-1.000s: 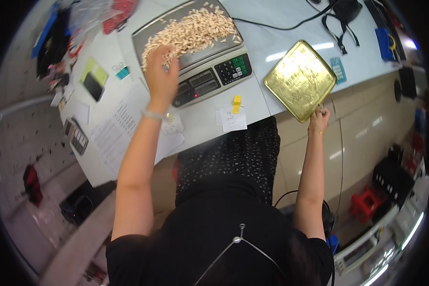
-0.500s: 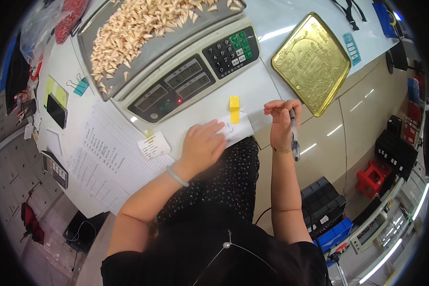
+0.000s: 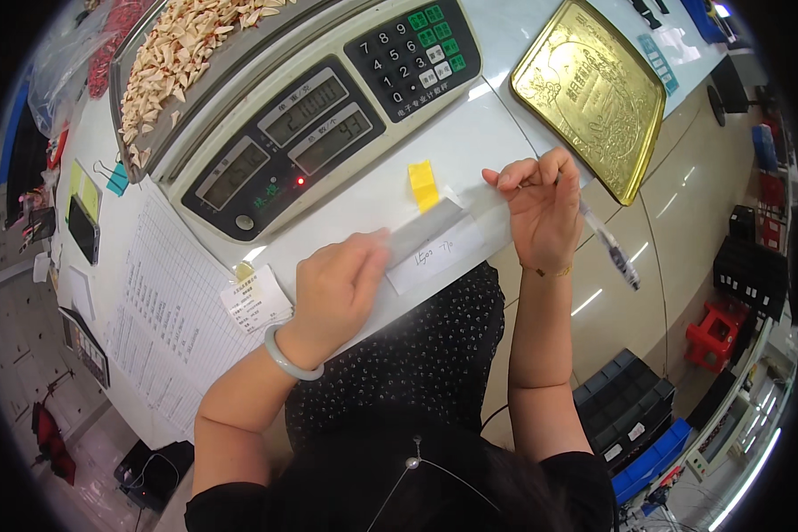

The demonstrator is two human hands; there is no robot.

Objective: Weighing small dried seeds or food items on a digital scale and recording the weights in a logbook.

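Observation:
A white paper slip (image 3: 436, 260) with handwriting lies at the desk's front edge, its far part lifted or folded over in a grey blur. My left hand (image 3: 339, 282), a pale bangle on its wrist, is closed at the slip's left end; the fingertips are smeared by motion. My right hand (image 3: 543, 208) is raised palm-up to the right of the slip, with a clear pen (image 3: 614, 246) tucked between its fingers and pointing down to the right. A yellow sticky strip (image 3: 423, 184) is on the desk just beyond the slip.
A counting scale (image 3: 328, 124) carries a heap of small pale pointed pieces (image 3: 182, 55). A gold embossed tray (image 3: 585, 97) stands at the far right edge. Left lie a printed label (image 3: 257, 306), a lined sheet (image 3: 164, 301), a phone (image 3: 83, 229) and a calculator (image 3: 84, 346).
My left hand has drawn left and toward me, and the slip has turned and partly lifted. The right hand has opened its palm upward, the pen tilting outward. The whole view has shifted nearer.

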